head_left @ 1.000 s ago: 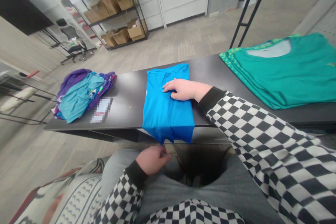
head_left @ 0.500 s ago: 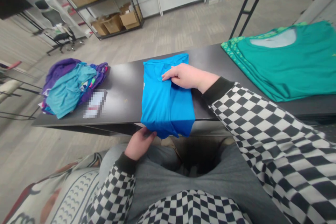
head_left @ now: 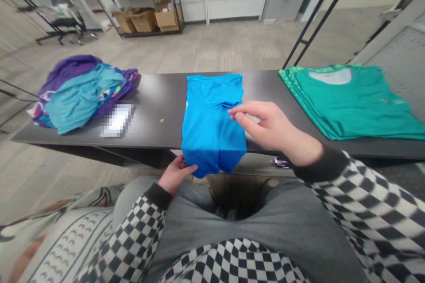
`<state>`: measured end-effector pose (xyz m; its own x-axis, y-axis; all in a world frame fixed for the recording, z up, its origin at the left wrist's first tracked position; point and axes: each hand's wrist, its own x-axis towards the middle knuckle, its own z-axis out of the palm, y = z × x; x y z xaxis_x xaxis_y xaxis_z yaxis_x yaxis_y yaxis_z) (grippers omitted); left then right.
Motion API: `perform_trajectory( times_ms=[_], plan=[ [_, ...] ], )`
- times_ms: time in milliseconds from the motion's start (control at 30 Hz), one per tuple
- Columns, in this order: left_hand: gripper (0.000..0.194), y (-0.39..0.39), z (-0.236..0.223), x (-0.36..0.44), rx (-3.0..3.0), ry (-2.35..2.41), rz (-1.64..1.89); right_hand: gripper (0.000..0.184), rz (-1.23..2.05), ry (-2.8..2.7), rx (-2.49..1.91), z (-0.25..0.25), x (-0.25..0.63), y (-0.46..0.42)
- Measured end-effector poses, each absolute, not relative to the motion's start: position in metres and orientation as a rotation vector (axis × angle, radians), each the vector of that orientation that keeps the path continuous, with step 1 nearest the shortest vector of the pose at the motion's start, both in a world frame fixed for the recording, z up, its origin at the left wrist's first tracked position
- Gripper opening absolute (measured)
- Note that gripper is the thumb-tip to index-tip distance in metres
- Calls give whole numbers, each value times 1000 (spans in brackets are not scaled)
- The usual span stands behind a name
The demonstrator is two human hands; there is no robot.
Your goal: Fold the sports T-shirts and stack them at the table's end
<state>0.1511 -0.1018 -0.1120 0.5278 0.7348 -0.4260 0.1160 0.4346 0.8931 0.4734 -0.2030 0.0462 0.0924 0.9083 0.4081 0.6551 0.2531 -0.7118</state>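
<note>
Logged from my remote view: blue shirt (head_left: pixel 212 128), folded on the counter (head_left: pixel 159 130), near end overhanging the edge. Left hand (head_left: pixel 175 176): fingers closed on the overhang, seemingly steadying it. Right hand (head_left: pixel 270 126): fingers open, just above the shirt. Teal shirts (head_left: pixel 348 101): stacked, right.

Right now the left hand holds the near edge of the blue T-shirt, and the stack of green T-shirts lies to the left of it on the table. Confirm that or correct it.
One thing is wrong: the stack of green T-shirts lies to the right of the blue T-shirt, not the left, as the head view shows. The left hand does hold its near edge.
</note>
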Motion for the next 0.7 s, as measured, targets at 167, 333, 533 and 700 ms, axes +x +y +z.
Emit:
perform_trajectory(
  times_ms=[167,333,533,700],
  plan=[
    [69,-103,-125,151,1209,999,305,47,855,-1368,-1720,1,426,-292],
    [53,-104,-132,150,1488,1029,146,40,843,-960,-1943,-92,401,-303],
    [64,-107,-121,148,1401,922,76,57,1089,-824,-1627,-154,381,-280],
    [72,-145,-109,128,1071,853,96,33,1419,-882,-1666,-151,376,-298]
  ],
)
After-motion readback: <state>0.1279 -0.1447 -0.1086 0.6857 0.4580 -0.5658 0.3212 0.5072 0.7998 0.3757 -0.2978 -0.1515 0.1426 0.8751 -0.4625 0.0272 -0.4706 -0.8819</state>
